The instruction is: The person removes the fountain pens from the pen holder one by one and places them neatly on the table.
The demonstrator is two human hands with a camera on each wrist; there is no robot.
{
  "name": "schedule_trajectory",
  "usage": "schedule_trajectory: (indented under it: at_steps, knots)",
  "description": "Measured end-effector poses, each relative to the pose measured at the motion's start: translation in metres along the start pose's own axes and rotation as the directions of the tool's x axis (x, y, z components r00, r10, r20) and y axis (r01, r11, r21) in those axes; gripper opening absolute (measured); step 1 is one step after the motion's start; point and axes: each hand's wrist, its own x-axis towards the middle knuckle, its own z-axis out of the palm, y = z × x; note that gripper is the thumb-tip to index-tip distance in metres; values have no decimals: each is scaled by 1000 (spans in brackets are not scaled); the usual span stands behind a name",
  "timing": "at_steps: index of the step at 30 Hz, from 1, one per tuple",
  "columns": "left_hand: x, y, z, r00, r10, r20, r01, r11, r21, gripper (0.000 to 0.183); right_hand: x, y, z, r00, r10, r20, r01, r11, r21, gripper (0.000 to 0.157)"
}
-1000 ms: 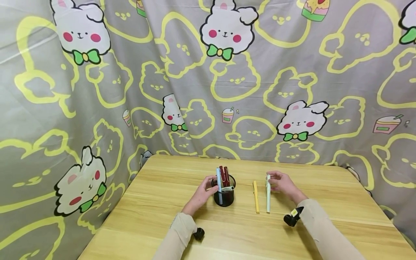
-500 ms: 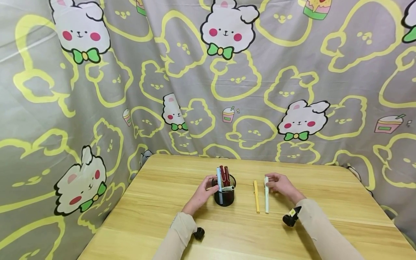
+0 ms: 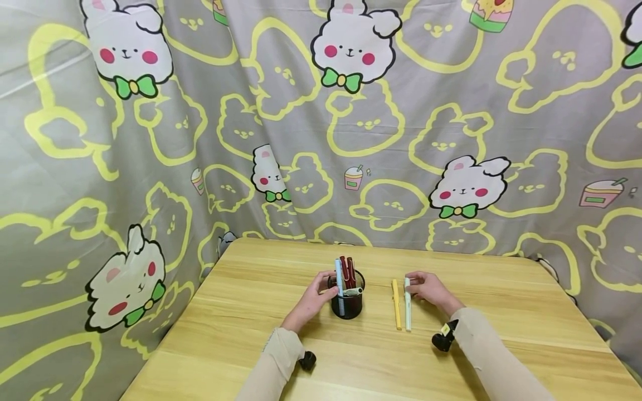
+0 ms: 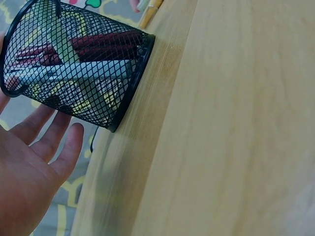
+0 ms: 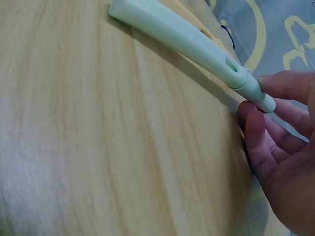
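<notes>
On the left, my left hand (image 3: 315, 294) holds the black mesh pen holder (image 3: 347, 307) near its rim, thumb in front and fingertips behind. In the left wrist view several lower fingers (image 4: 66, 152) are spread away from the mesh. A light blue pen (image 3: 338, 277) and dark red pens (image 3: 350, 272) stand in the holder. A pale green piece (image 3: 353, 291) slants at its rim. My right hand (image 3: 429, 291) pinches one end of a pale green pen (image 5: 177, 39), its far end pointing towards me. Left of that pen, a yellow pen (image 3: 396, 305) lies on the table, roughly parallel.
The wooden table (image 3: 241, 317) reaches back to a grey patterned curtain (image 3: 381, 150), which also hangs along the left side. A black wrist camera (image 3: 308, 361) is on my left sleeve, and another camera (image 3: 443, 338) is on the right.
My right hand has shifted left with the pale green pen, bringing it closer to the yellow pen. The pen's clip, visible before, no longer shows. My left hand and the holder stay in place.
</notes>
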Motion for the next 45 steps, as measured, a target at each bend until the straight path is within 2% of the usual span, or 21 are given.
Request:
schedule_trajectory:
  at_steps: [19, 36, 45]
  knots:
    - [2, -1, 0, 1000, 17, 9, -17, 1000, -20, 43, 5, 1, 4, 999, -1, -32, -1, 998, -67, 44]
    - [2, 0, 0, 1000, 19, 7, -19, 1000, 2, 42, 1, 0, 8, 996, -46, -75, 29, 977, -211, 34]
    - [1, -1, 0, 1000, 7, 5, -7, 1000, -4, 43, -1, 0, 10, 998, -37, -60, 27, 987, -156, 37]
